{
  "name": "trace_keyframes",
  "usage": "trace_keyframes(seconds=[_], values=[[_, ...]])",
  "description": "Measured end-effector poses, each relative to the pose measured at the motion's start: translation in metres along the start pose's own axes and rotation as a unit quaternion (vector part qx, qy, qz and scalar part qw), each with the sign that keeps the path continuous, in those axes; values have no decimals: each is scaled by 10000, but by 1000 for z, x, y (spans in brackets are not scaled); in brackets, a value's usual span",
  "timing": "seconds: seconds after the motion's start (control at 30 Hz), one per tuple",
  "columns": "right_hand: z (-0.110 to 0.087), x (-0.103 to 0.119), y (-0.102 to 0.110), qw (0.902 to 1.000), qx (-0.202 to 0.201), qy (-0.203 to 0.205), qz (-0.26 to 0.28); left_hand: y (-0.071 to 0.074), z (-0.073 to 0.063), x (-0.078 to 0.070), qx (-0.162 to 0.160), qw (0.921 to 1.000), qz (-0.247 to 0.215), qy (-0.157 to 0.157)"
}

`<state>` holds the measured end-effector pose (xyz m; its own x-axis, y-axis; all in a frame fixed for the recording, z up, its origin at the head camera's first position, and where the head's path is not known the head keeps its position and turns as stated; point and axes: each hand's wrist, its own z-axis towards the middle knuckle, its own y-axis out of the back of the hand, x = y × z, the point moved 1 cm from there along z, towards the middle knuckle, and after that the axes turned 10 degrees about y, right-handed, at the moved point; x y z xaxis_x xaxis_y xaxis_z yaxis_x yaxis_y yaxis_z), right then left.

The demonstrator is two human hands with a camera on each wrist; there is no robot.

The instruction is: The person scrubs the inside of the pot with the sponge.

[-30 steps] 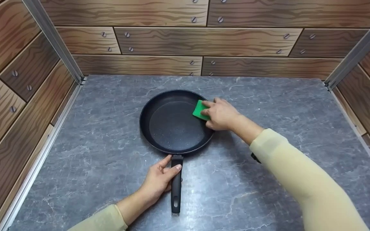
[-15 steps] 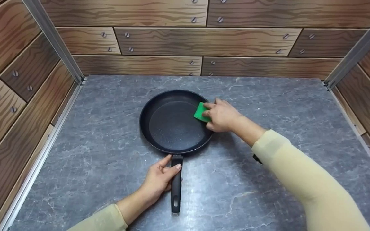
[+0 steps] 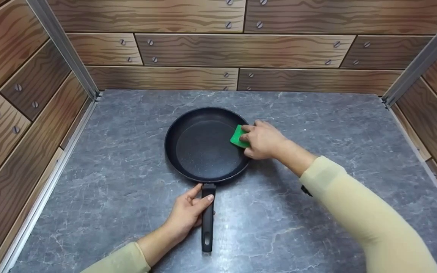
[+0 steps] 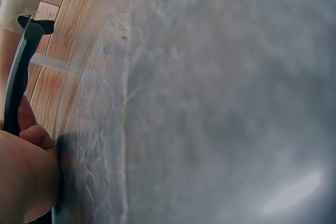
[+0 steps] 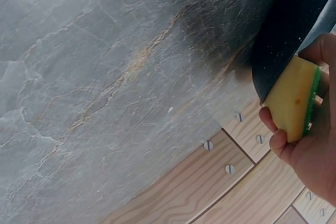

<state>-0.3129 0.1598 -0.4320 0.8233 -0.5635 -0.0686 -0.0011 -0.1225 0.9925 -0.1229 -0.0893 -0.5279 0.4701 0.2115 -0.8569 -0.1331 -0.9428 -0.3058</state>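
Note:
A black frying pan (image 3: 207, 148) lies on the grey tabletop, its handle (image 3: 207, 227) toward the person. My left hand (image 3: 186, 212) grips that handle close to the pan body, thumb on top and fingers partly hidden beneath; the left wrist view shows the handle (image 4: 20, 77) from the side. At the pan's right inner wall, my right hand (image 3: 263, 140) holds a sponge (image 3: 238, 137) with its green scouring side up. From the right wrist, the yellow foam side of the sponge (image 5: 290, 98) shows between thumb and fingers, right at the pan's rim.
The grey marbled tabletop (image 3: 108, 170) extends around the pan. Wood-patterned panels (image 3: 188, 49) stand behind it and on both sides, with metal strips (image 3: 70, 49) at the corners and a metal rail along the left edge.
My right hand with the sponge has slid a little along the pan's right inner wall, toward the person. The left hand and the pan have stayed in place.

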Motion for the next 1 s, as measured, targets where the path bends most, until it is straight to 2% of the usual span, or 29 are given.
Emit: trace_keyframes(seconds=[0.5, 1.0], values=[[-8, 3, 2, 9996, 147, 28, 256, 0, 0, 0, 1, 10000, -41, -34], [-13, 2, 7, 9953, 265, -43, 935, 0, 0, 0, -24, 9999, 51, -86]])
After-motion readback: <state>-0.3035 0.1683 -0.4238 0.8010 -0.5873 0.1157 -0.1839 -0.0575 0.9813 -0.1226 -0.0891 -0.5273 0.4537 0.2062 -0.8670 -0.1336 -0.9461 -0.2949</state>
